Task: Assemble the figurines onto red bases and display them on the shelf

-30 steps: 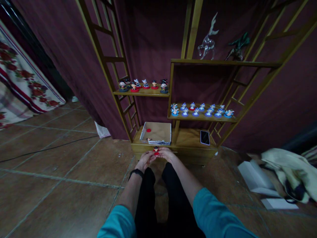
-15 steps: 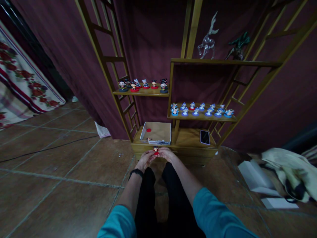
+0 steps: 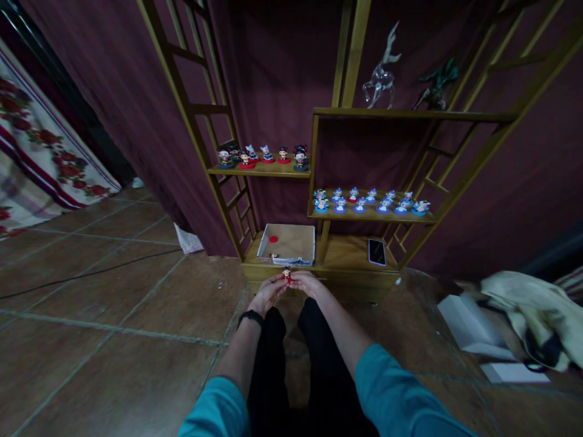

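Note:
A small figurine with a black head and red body sits between the fingertips of my left hand and my right hand. Both hands pinch it just in front of the wooden shelf unit's bottom ledge. Right behind it stands an open cardboard box holding a red disc and a small piece at its front wall. A black band circles my left wrist.
Several red-and-black figurines stand on the upper left shelf, several blue ones on the middle right shelf. A phone lies on the bottom shelf. A glass deer stands on top. White boxes and cloth lie on the floor at right.
The figurine and both hands have risen slightly and turned a little; the red base shows less now. Nothing else has moved.

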`<state>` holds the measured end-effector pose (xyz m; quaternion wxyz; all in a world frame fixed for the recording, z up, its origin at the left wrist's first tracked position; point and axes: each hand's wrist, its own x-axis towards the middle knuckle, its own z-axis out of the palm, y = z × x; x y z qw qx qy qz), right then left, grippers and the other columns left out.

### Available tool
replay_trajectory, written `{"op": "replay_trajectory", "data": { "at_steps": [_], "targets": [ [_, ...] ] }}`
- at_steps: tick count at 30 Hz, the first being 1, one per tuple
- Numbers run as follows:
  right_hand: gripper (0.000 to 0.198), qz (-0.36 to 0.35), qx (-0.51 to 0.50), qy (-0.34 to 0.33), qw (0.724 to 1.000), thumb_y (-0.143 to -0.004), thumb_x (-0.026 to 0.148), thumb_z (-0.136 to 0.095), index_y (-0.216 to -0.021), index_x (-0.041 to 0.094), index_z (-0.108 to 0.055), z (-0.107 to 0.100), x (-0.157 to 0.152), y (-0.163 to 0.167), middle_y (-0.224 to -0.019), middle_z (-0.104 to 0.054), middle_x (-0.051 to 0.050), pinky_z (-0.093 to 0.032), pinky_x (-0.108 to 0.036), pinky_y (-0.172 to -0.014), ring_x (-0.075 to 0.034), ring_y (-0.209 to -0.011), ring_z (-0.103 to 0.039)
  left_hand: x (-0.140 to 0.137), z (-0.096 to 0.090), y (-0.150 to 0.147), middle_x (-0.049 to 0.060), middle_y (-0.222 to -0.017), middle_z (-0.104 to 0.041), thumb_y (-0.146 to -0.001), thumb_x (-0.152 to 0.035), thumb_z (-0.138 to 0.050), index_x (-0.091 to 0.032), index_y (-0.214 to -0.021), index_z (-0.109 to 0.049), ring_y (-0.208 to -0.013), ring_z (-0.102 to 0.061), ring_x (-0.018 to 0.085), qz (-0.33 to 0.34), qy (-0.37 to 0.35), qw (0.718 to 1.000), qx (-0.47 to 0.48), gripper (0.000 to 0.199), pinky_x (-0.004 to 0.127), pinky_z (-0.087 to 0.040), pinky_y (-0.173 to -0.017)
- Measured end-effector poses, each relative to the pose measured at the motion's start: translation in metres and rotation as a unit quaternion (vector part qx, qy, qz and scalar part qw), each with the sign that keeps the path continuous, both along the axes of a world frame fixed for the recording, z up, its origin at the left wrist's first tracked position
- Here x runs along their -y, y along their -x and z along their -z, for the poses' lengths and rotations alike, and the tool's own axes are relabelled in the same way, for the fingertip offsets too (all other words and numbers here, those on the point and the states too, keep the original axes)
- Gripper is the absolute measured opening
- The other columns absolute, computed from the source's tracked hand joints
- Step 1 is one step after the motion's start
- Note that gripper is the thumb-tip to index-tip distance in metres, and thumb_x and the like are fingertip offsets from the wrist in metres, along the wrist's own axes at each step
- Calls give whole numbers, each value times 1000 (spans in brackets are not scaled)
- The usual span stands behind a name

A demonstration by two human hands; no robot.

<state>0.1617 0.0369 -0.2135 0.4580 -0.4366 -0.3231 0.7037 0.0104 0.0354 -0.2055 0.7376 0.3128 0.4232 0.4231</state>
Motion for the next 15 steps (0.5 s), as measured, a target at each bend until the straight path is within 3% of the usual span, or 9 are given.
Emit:
{"op": "replay_trajectory", "data": {
  "at_steps": [15],
  "targets": [
    [24, -33, -22, 20, 999, -66, 6, -64, -89, 12, -60, -5, 4, -2, -78, -67, -6, -53, -29, -74, -13, -71, -65, 0, 1, 0, 4, -72, -67, -61, 0, -68, -12, -88, -61, -59, -61, 8, 1, -19, 1000, -3, 30, 15, -47, -55]
  ]
}}
